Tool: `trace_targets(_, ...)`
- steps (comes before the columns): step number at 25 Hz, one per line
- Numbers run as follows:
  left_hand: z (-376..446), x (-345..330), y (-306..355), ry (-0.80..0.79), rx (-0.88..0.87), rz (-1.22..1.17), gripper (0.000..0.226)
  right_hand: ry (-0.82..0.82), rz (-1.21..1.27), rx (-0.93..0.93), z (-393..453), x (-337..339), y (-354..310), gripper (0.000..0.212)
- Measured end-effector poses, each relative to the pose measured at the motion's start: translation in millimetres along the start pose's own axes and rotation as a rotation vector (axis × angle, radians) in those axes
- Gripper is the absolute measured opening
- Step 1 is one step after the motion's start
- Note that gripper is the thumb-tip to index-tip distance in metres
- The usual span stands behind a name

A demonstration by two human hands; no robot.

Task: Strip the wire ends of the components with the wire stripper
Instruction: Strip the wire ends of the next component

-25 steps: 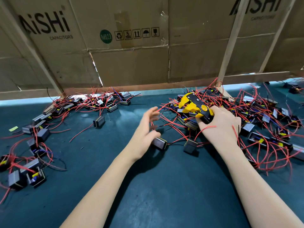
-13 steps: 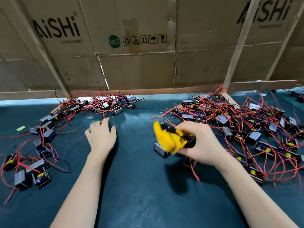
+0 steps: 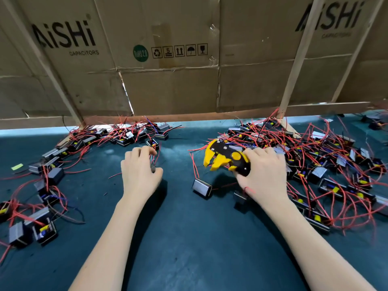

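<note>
Gripping the wire stripper [image 3: 227,159], the right hand [image 3: 264,175] aims its open yellow nose toward nine o'clock, ready for a lead. Left hand [image 3: 140,175] curls over a small part with red wires [image 3: 154,158]; hold unclear. Components [image 3: 327,171] heaped at three o'clock.

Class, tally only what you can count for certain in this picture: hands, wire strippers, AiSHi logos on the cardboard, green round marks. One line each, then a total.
Hands: 2, left hand, right hand
Wire stripper: 1
AiSHi logo: 2
Green round mark: 1
Total: 6
</note>
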State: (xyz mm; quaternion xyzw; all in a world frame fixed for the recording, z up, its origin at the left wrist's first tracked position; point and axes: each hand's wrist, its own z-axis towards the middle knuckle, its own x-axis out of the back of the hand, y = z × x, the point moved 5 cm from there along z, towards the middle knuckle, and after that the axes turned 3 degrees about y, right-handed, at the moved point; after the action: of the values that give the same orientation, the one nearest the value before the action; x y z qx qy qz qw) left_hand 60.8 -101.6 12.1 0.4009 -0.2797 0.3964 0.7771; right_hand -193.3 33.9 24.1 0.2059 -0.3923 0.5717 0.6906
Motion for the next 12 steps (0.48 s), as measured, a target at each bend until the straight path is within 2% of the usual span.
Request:
trace_targets(3, -2, 5, 6, 0.094, 0.014, -0.034, 0.033, 0.156, 0.187, -0.210, 9, 18, 29, 0.029)
trace_targets(4, -2, 3, 5, 0.074, 0.024, 0.001, 0.034, 0.153, 0.364, -0.252, 12, 22, 36, 0.030)
trace_targets(5, -3, 0, 3, 0.025, 0.032, 0.052, 0.036, 0.083, 0.617, -0.283, 14, 24, 41, 0.033)
trace_targets(6, -3, -3, 1, -0.037, 0.042, 0.105, 0.037, -0.059, 0.929, -0.293, 15, 26, 39, 0.036)
trace_targets(7, -3, -7, -1, -0.094, 0.046, 0.144, 0.037, -0.275, 1.269, -0.253, 13, 30, 30, 0.040)
trace_targets(8, -4, -10, -3, -0.133, 0.042, 0.167, 0.033, -0.539, 1.569, -0.202, 8, 36, 16, 0.045)
trace_targets(9, -5, -12, -3, -0.156, 0.033, 0.182, 0.030, -0.787, 1.759, -0.151, 0, 44, 2, 0.047)
trace_targets(10, -5, -13, -3, -0.166, 0.027, 0.191, 0.027, -0.985, 1.826, -0.090, -8, 50, -11, 0.047)
trace_targets(12, -5, -13, -1, -0.155, 0.022, 0.174, 0.028, -1.210, 1.759, 0.019, -25, 48, -33, 0.043)
